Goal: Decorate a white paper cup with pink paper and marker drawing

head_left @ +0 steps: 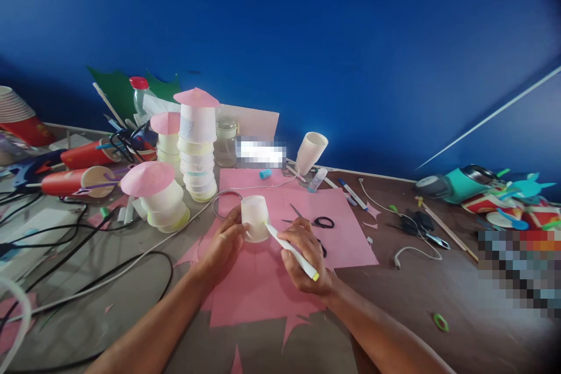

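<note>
So from the head view, the left hand [223, 243] has its grip wrapped round an upside-down white cup [255, 218], held just over the pink paper [263, 280] near the middle of the surface [438, 292]. The right hand [307, 257] pinches a white marker [291, 251], tip touching the cup's side. Three cup towers with pink cone roofs [196, 97] already stand far left; this cup looks unmarked so far. No readable writing anywhere.
</note>
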`<state>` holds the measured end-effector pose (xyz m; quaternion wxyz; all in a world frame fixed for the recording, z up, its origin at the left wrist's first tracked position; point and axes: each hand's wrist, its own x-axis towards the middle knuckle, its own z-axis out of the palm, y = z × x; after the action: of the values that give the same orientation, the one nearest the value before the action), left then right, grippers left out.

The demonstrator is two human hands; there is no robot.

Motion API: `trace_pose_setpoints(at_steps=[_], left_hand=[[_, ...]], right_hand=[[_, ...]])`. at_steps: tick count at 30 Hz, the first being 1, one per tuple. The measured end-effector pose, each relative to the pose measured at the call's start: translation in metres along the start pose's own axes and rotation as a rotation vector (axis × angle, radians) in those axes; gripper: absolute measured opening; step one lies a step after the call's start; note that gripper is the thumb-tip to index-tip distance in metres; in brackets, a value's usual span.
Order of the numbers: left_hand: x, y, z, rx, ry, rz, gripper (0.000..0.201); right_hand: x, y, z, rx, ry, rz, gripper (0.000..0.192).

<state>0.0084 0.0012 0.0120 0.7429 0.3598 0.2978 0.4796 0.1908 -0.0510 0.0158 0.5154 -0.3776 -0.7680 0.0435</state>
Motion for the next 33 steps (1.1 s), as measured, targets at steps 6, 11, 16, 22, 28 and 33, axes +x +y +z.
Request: trace_pose_setpoints(at_steps=[6, 11, 16, 22, 28, 33], left_hand=[[0.002, -0.001, -0.003, -0.016, 0.038, 0.016, 0.052], [0.0, 0.003, 0.002, -0.007, 0.046, 0.006, 0.05], [-0.002, 0.002, 0.003, 0.012, 0.031, 0.013, 0.048], [-0.002, 0.002, 0.003, 0.014, 0.032, 0.006, 0.047], [-0.001, 0.002, 0.003, 0.019, 0.059, 0.014, 0.047], [0.0, -0.001, -0.002, 0.012, 0.083, 0.01, 0.048]], right_hand=[[-0.001, 0.003, -0.005, -0.013, -0.015, 0.036, 0.019], [-0.001, -0.001, -0.003, 0.048, 0.009, 0.007, 0.027], [0.001, -0.004, 0.002, 0.065, -0.016, -0.016, 0.032], [0.001, -0.002, 0.005, 0.033, -0.004, -0.011, 0.032], [0.001, -0.002, 0.0, -0.004, -0.026, 0.037, 0.023], [0.003, 0.0, -0.007, -0.008, -0.043, 0.063, 0.014]])
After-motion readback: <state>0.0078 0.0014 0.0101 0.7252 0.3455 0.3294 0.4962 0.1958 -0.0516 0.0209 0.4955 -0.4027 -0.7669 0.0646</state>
